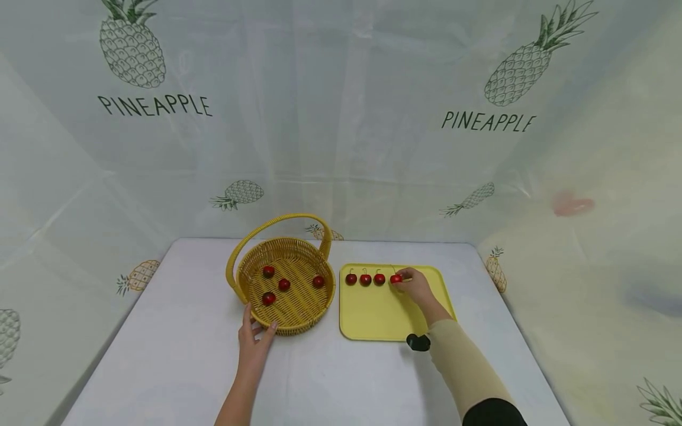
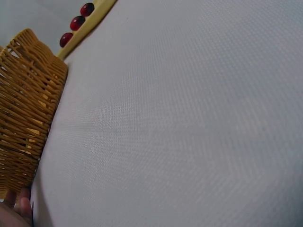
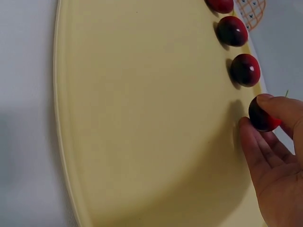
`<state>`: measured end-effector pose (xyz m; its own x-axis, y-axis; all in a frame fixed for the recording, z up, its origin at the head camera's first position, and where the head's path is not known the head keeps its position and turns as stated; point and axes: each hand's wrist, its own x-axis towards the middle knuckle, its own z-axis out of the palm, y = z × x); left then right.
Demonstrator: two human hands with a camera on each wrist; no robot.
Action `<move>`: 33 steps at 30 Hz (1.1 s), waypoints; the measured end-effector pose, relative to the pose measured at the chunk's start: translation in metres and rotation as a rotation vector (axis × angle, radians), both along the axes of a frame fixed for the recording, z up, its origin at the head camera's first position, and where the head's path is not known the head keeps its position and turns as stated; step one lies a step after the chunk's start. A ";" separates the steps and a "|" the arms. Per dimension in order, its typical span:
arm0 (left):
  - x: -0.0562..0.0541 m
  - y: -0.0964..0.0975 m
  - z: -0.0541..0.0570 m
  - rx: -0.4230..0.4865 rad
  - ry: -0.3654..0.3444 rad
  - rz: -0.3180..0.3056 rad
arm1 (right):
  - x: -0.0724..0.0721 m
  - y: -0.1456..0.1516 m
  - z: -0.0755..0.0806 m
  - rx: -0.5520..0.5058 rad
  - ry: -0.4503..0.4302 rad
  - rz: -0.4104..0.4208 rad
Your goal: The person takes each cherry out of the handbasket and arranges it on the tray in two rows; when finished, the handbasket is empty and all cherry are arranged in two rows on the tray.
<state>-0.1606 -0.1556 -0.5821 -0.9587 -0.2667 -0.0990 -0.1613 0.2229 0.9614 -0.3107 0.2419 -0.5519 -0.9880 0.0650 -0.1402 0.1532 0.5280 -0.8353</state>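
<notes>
A round woven basket with a tall arched handle stands left of centre, several red cherries inside it. My left hand rests against the basket's near left side, thumb and fingers spread along the outer wall; in the left wrist view, fingertips touch the weave low down. My right hand pinches a dark red cherry between thumb and fingers, over the far part of a yellow tray. Left of it, three cherries with stems up form a row along the tray's far edge.
Basket and tray stand side by side on a white-covered table, a narrow gap between them. Behind the table's far edge hangs a pale curtain with printed pineapples. A dark object sits at my right wrist, over the tray's near edge.
</notes>
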 end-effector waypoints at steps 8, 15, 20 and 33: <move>-0.001 0.000 -0.002 0.011 -0.010 -0.004 | -0.002 -0.005 -0.007 -0.016 0.005 -0.004; -0.001 -0.001 -0.003 0.021 -0.018 -0.003 | -0.004 -0.007 -0.011 -0.027 -0.004 -0.017; -0.001 0.000 -0.001 0.020 -0.024 -0.002 | -0.005 -0.006 -0.012 -0.022 -0.002 -0.011; -0.001 -0.001 -0.001 0.013 -0.032 -0.002 | -0.006 -0.006 -0.011 -0.037 -0.022 -0.014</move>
<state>-0.1621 -0.1563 -0.5827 -0.9555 -0.2634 -0.1330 -0.1914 0.2102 0.9587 -0.3168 0.2356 -0.5624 -0.9837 0.0734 -0.1644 0.1791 0.4947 -0.8504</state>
